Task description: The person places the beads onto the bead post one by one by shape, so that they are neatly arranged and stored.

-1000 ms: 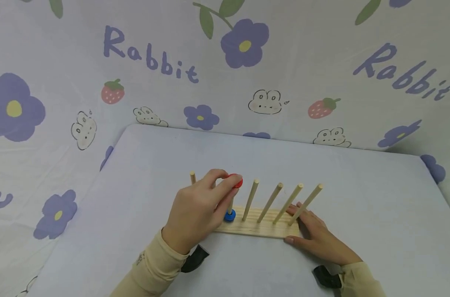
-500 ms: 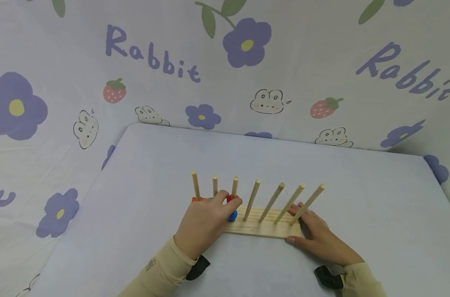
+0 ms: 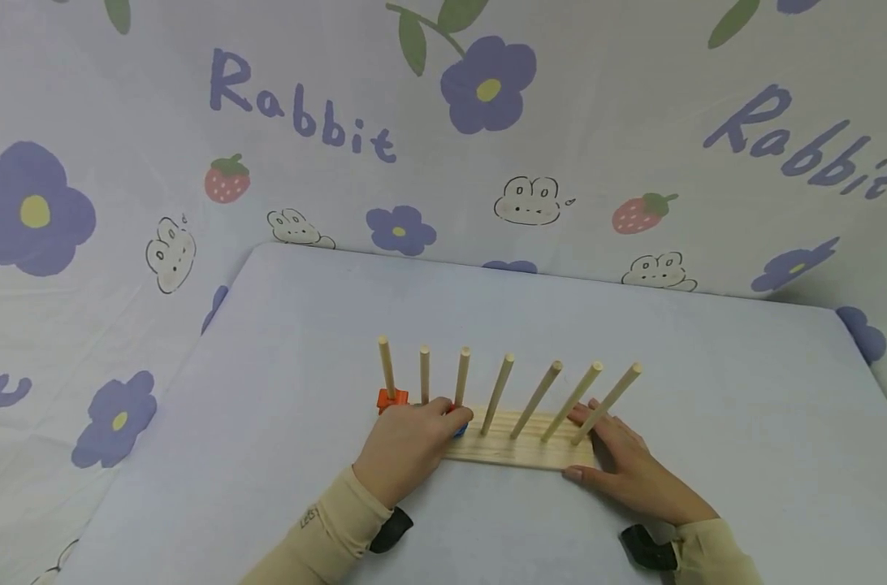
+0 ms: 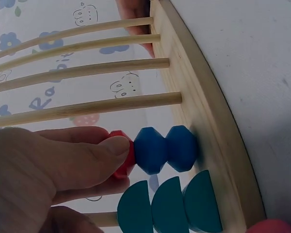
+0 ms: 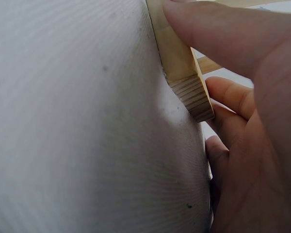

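Observation:
My left hand [image 3: 403, 447] pinches a red faceted bead [image 4: 128, 162] on the third peg [image 3: 461, 378] from the left. Against that bead, nearer the base, sit two blue faceted beads [image 4: 150, 150] on the same peg. Beside them, in the left wrist view, several teal half-round pieces [image 4: 134, 208] fill the lower part of the neighbouring peg; the hand hides them in the head view. My right hand [image 3: 626, 467] holds the right end of the wooden peg base [image 3: 509, 455], thumb at the front edge, fingers at the back.
An orange piece [image 3: 392, 398] sits low on the leftmost peg [image 3: 387, 366]. Bare pegs [image 3: 535, 400] rise between the hands. The base stands on a white-covered table [image 3: 305, 325], with a printed cloth [image 3: 443, 179] behind it.
My left hand has brought the red bead from the peg's top down along it to the blue beads. The right hand keeps its place at the base's end.

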